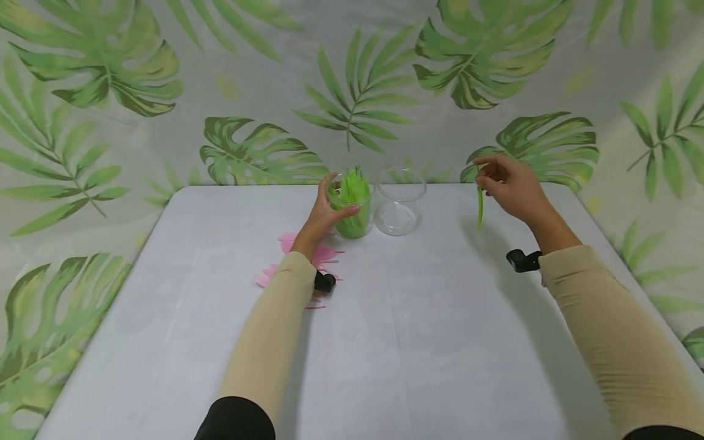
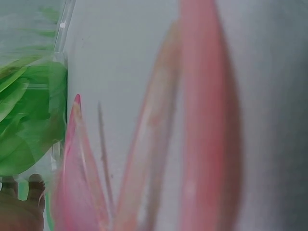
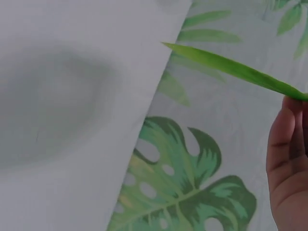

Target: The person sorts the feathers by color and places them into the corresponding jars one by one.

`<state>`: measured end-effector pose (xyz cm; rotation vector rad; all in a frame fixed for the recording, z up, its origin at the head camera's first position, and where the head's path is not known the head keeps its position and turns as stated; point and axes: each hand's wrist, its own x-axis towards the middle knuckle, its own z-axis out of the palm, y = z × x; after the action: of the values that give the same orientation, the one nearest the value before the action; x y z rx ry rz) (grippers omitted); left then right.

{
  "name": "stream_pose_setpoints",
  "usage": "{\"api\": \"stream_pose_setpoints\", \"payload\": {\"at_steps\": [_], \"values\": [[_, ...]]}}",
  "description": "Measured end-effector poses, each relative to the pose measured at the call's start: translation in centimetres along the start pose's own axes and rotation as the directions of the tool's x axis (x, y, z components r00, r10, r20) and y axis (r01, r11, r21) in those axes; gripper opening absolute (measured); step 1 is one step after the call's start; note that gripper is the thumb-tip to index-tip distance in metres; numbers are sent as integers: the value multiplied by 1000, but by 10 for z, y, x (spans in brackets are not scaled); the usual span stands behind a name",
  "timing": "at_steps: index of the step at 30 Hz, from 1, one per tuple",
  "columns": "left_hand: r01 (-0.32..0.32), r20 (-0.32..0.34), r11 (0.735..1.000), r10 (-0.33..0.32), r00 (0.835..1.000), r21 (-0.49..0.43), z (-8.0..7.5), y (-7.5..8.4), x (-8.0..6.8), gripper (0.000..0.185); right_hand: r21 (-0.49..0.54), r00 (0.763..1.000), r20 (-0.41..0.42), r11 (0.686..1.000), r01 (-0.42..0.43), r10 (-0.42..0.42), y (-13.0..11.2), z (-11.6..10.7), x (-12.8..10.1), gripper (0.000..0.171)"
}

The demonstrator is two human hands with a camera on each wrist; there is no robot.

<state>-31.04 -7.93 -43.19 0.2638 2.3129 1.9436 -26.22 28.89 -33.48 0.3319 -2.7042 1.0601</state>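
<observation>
**Green feather lifted, jar steadied**

The left hand [image 1: 330,211] curls round the jar of green feathers [image 1: 352,205] at the counter's [image 1: 418,342] far edge. The right hand [image 1: 508,186] pinches one green feather [image 1: 480,208] in the air, well apart from the jar. An empty jar [image 1: 398,201] stands just beside; pink feathers [image 1: 321,253] lie under the left wrist. Sorting looks midway; next, carry the feather over the green jar's mouth.

left hand [image 1: 330,211] curled, right hand [image 1: 508,186] pinching
</observation>
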Motion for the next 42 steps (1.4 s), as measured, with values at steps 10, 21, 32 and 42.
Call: {"api": "stream_pose_setpoints", "payload": {"at_steps": [10,21,32,42], "values": [[-5,-2,1000,5,1000,1,-1,1,-1,98,282,975,-129,949,-137,179,4,23,33,30],[6,-4,1000,-6,1000,15,-1,3,-1,97,386,939,-267,917,-100,215,-32,26,61,24],[9,-14,1000,-9,1000,10,-1,3,-1,97,575,931,-321,817,46,174,-90,33,77,16],[13,-16,1000,-13,1000,10,0,1,0,98,619,983,-163,785,38,81,-132,55,84,16]]}}
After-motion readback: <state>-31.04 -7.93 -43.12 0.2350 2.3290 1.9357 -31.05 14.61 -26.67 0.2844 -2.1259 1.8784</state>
